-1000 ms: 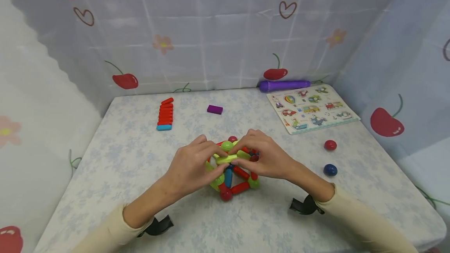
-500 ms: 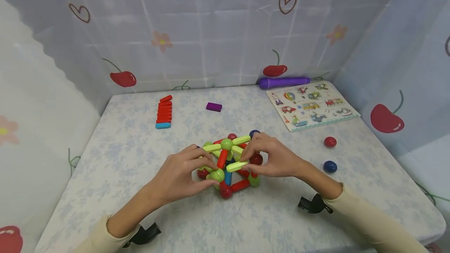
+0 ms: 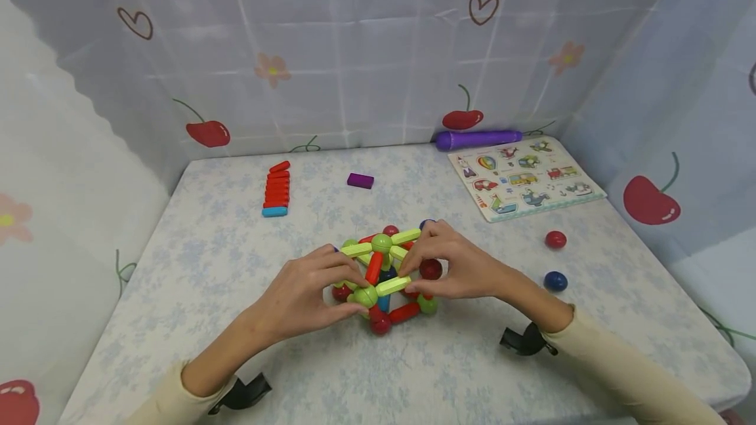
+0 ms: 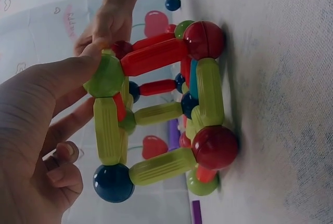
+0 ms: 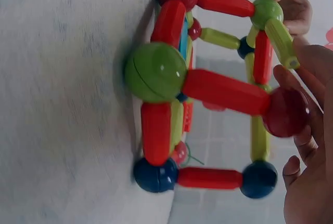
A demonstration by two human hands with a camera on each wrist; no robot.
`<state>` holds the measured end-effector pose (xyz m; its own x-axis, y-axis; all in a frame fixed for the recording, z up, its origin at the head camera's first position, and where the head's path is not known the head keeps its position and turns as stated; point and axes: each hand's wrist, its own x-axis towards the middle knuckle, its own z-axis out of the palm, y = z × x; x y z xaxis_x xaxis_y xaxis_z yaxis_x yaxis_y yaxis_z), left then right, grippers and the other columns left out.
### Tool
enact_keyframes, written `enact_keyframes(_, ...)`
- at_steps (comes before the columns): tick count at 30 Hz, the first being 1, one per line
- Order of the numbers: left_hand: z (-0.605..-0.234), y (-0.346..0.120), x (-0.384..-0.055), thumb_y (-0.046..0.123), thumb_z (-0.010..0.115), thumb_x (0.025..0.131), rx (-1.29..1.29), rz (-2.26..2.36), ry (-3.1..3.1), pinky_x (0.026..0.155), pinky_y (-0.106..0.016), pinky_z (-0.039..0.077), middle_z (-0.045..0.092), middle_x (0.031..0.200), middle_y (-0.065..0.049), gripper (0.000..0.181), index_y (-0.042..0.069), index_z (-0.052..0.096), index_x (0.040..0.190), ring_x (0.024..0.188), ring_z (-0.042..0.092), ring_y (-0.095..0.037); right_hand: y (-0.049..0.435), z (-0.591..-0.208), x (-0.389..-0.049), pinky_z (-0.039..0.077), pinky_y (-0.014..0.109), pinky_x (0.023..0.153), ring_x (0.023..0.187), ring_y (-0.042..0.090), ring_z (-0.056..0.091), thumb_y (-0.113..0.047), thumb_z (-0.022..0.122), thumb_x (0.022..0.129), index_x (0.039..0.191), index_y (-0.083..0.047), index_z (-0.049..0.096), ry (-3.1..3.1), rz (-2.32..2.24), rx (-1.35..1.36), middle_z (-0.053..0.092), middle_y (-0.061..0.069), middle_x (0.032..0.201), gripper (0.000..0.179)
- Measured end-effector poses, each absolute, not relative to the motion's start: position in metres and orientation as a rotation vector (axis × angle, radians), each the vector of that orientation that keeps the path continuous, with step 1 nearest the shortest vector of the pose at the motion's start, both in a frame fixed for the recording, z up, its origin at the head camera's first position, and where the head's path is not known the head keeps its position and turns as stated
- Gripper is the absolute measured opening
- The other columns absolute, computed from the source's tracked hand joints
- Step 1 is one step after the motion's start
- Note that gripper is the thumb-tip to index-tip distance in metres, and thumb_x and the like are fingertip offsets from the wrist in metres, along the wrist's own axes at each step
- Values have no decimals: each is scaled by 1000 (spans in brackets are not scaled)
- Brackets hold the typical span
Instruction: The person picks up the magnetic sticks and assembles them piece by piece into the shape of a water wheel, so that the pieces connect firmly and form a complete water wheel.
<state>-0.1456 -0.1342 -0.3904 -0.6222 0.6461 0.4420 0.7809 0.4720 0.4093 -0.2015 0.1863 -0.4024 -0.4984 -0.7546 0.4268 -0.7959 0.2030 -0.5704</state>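
Observation:
A box-like frame of magnetic rods and balls stands on the table between the hands. My left hand (image 3: 313, 287) pinches a green ball (image 3: 365, 295) at its top near corner. In my right hand (image 3: 455, 264), thumb and fingertips hold a yellow-green rod (image 3: 392, 285) by its right end. The rod's other end meets that green ball, as the right wrist view also shows. A dark red ball (image 5: 286, 112) tops the upright at the right corner, apart from the rod's free end. Red rods (image 3: 404, 312) and a red ball (image 3: 380, 324) form the near base.
A row of red rods (image 3: 276, 190) with a blue rod (image 3: 274, 212) lies at the back left. Behind the frame is a purple block (image 3: 360, 180). To the right are a picture board (image 3: 525, 179), a purple stick (image 3: 478, 140), a red ball (image 3: 556, 239) and a blue ball (image 3: 555, 281).
Both hands were together over the yellow-green rod; the left has since moved left and down onto the green ball. The right hand has brought the rod leftward against that ball.

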Motion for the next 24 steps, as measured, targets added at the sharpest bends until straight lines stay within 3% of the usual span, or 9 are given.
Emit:
enact_keyframes(9,-393,-134,-147,34,99,78,-1296,-875,-2452,63,-14,48,76,112,10,39,22,84,112,101,62,-9,222,-408,-204,42,34,95,111,9,57,-28,100,78,121,-27,78,-2403,1115,1461,72,-14,120,48)
enact_keyframes(16,-393,-132,-148,34,99,78,-1303,-879,-2431,66,-14,48,76,111,9,40,20,85,113,101,62,-10,223,-417,-201,49,31,95,113,12,63,-18,97,81,123,-23,80,-2403,1196,1448,76,-11,119,46)
enact_keyframes(24,-394,-128,-148,33,99,78,-1311,-897,-2403,64,-12,44,76,110,8,40,19,85,113,97,60,-9,220,-417,-198,51,31,95,113,12,63,-18,97,81,122,-21,81,-2407,1230,1432,76,-10,118,44)
